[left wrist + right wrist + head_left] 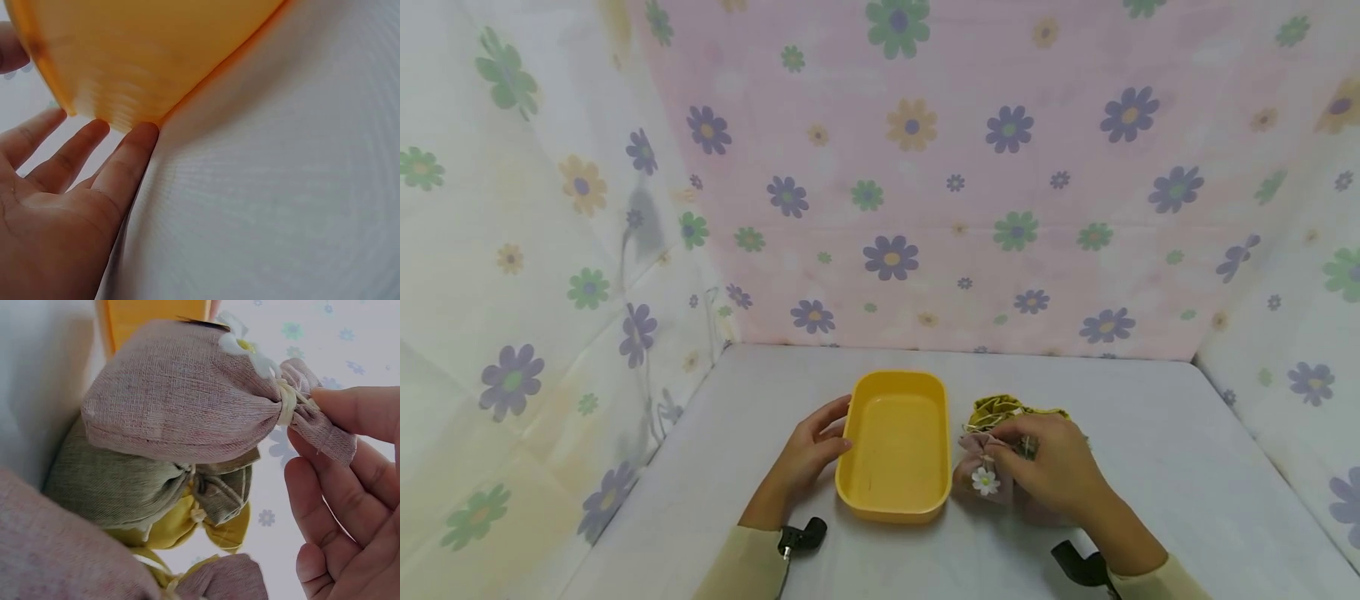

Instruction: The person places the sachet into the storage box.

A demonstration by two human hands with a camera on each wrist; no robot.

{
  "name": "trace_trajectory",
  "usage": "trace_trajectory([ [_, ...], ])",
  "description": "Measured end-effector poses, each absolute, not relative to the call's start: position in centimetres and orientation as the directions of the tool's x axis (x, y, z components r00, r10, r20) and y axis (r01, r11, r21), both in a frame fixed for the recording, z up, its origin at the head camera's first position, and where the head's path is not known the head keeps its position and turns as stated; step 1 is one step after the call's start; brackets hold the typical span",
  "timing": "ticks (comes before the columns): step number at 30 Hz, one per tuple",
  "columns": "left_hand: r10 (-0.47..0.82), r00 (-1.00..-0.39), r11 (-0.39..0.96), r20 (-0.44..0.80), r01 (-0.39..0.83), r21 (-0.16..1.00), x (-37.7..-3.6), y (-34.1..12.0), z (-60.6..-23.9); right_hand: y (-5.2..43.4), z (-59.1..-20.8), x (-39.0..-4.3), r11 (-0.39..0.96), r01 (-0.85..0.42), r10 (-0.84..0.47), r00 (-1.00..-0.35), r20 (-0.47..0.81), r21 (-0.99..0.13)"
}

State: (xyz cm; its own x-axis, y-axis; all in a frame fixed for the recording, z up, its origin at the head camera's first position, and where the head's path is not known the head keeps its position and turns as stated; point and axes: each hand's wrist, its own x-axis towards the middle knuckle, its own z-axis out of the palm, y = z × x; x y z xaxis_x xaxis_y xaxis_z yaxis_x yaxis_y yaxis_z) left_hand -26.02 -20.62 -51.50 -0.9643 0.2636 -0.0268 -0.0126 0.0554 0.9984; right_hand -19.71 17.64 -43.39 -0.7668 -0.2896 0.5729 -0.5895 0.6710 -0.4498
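My right hand (1052, 467) pinches the gathered neck of a pink drawstring pouch (181, 394) between thumb and fingers. A white flower charm (985, 481) hangs at its tied cord. Behind and below it in the right wrist view are a green pouch (119, 478), a mustard-yellow pouch (228, 528) and another pink pouch (69, 544). To their left is a yellow rectangular tray (898, 450) with a bare floor. My left hand (808, 454) rests against the tray's left side. In the left wrist view its extended fingers (134, 150) touch the outer wall, with the thumb near the rim.
A white-covered table (775, 379) carries the tray and pouches. Flower-printed cloth (887, 167) closes off the back and both sides. Black wrist camera mounts (805, 535) stick out beside both wrists.
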Motion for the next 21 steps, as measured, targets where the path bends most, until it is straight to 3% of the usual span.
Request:
trace_trajectory([
  [21,0.267,-0.964,0.05,-0.003,0.01,0.999,-26.1,-20.6,-51.8,15.9,-41.1,-21.2,0.56,-0.61,-0.267,-0.774,0.575,-0.561],
])
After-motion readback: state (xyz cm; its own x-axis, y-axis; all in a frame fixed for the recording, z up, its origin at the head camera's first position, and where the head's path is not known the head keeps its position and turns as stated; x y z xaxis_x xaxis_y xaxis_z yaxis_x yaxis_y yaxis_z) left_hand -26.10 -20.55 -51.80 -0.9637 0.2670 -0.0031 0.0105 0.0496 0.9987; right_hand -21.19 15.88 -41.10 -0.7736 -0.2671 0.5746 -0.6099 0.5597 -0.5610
